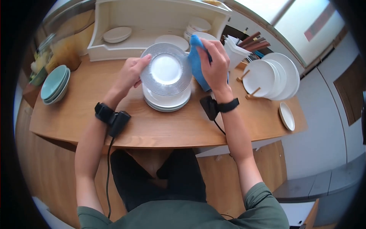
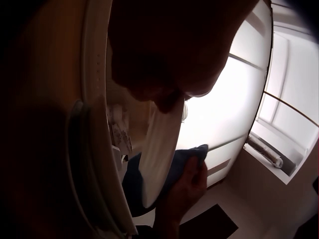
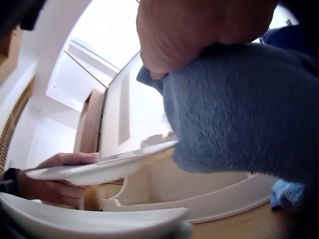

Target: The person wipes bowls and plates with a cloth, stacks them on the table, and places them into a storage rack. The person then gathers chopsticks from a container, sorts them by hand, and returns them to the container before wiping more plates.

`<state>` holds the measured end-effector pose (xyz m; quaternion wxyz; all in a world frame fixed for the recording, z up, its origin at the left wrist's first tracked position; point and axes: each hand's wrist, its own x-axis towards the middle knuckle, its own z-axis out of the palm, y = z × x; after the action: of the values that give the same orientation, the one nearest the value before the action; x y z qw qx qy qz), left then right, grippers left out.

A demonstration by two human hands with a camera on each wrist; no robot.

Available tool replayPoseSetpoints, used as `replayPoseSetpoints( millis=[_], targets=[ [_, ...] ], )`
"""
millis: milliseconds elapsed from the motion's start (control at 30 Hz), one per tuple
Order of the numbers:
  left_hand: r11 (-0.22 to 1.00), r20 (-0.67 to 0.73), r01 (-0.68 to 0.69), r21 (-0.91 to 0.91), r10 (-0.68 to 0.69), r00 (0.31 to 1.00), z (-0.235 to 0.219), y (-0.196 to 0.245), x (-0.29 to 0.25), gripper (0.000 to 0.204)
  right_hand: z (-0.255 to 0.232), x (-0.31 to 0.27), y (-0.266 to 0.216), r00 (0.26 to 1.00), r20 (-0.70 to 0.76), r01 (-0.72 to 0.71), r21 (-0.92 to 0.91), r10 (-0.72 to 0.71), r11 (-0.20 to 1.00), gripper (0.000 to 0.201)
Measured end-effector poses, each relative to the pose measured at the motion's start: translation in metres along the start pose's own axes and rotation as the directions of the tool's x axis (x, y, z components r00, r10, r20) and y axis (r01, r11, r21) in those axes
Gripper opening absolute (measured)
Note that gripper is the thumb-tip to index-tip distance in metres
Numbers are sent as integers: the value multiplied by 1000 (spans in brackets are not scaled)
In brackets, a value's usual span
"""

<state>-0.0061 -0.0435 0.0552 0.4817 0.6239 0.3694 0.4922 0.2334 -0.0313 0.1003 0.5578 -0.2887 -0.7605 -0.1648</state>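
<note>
My left hand [image 1: 130,73] grips a round plate [image 1: 166,69] with fine concentric rings by its left rim, thumb on the upper face. The plate is held over a stack of plates [image 1: 167,102] on the wooden table. At the plate's right edge, my right hand [image 1: 217,63] holds a bunched blue cloth [image 1: 196,65], which hangs down from the fingers. In the right wrist view the fuzzy cloth [image 3: 234,114] overlaps the edge of the thin white plate [image 3: 99,173]. The left wrist view shows the plate [image 2: 162,144] side-on, the cloth [image 2: 133,179] behind it.
Green and white bowls [image 1: 56,84] lean together at the table's left. White plates [image 1: 261,78] stand in a wooden rack at right, near a small oval dish [image 1: 286,116]. Behind is a white shelf [image 1: 103,53] with dishes; a white holder [image 1: 233,53] contains chopsticks.
</note>
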Motion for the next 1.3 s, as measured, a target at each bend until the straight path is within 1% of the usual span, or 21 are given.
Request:
replayPoseSetpoints(
  millis=[33, 67, 133, 167, 233, 267, 300, 367, 400, 433, 500, 567, 633, 767, 800, 867, 900, 967, 1000, 1167, 1300],
  targets=[
    [1000, -20, 1, -1, -1, 1000, 0, -2, 0, 42, 1, 0, -11, 997, 1, 73, 57, -74, 996, 22],
    [998, -30, -50, -35, 49, 998, -1, -6, 1, 43, 6, -3, -20, 997, 4, 82, 72, -82, 994, 22],
    [992, -81, -116, -56, 112, 990, 4, -3, -3, 46, 18, -11, -38, 940, 274, 160, 179, -205, 971, 29],
    [992, -86, -113, -55, 108, 990, 3, -3, -3, 46, 25, -18, -43, 900, 349, 198, 210, -263, 957, 34],
    [989, -88, -146, -8, 145, 986, 3, -7, -3, 48, 27, -21, -60, 879, 426, 113, 253, -215, 961, 34],
    [988, -75, -150, -21, 148, 986, 5, -9, -3, 49, 27, -21, -60, 870, 442, 112, 258, -220, 960, 34],
    [988, -79, -152, -22, 150, 986, 7, -9, -3, 49, 27, -21, -58, 868, 443, 115, 260, -224, 959, 34],
    [990, -23, -139, -22, 139, 990, 9, -8, -5, 48, 32, -22, -49, 904, 372, 110, 270, -209, 957, 31],
    [990, -24, -138, -22, 138, 990, 10, -8, -6, 48, 34, -23, -46, 930, 337, 25, 333, -144, 943, 27],
    [990, 18, -140, 3, 140, 990, 11, -8, -6, 49, 35, -24, -42, 930, 338, 24, 332, -143, 943, 27],
    [990, 60, -142, 21, 140, 988, 13, -11, -6, 49, 35, -23, -32, 960, 278, -27, 235, -40, 972, 23],
    [992, 121, -127, 15, 124, 985, 15, -14, -6, 48, 35, -24, -21, 969, 248, -20, 176, -25, 984, 21],
    [992, 118, -128, -4, 127, 985, 16, -17, -5, 48, 36, -24, -14, 980, 194, -47, 71, 32, 996, 21],
    [992, 68, -126, -9, 127, 990, 18, -10, -8, 46, 37, -23, -18, 991, 126, -58, 25, 54, 998, 23],
    [992, 65, -123, -6, 124, 990, 18, -8, -8, 46, 37, -23, -20, 990, 127, -59, 30, 55, 998, 23],
    [993, 2, -117, -32, 118, 993, 18, -7, -7, 46, 36, -24, -23, 967, 255, -1, 79, -19, 997, 22],
    [993, -4, -113, -30, 113, 994, 18, -7, -7, 46, 36, -23, -27, 966, 257, -3, 86, -19, 996, 22],
    [995, -63, -96, -31, 94, 994, 15, -10, -6, 46, 35, -22, -37, 928, 346, 67, 204, -136, 977, 19],
    [995, -67, -91, -29, 89, 994, 14, -12, -4, 46, 35, -22, -39, 914, 379, 59, 220, -141, 974, 18],
    [988, -212, -138, -63, 122, 970, 10, -18, 1, 46, 33, -25, -40, 888, 431, 44, 273, -163, 961, 17],
    [983, -269, -164, -80, 137, 953, 9, -20, 1, 42, 33, -26, -28, 895, 423, 58, 205, -142, 977, 16]
  ],
)
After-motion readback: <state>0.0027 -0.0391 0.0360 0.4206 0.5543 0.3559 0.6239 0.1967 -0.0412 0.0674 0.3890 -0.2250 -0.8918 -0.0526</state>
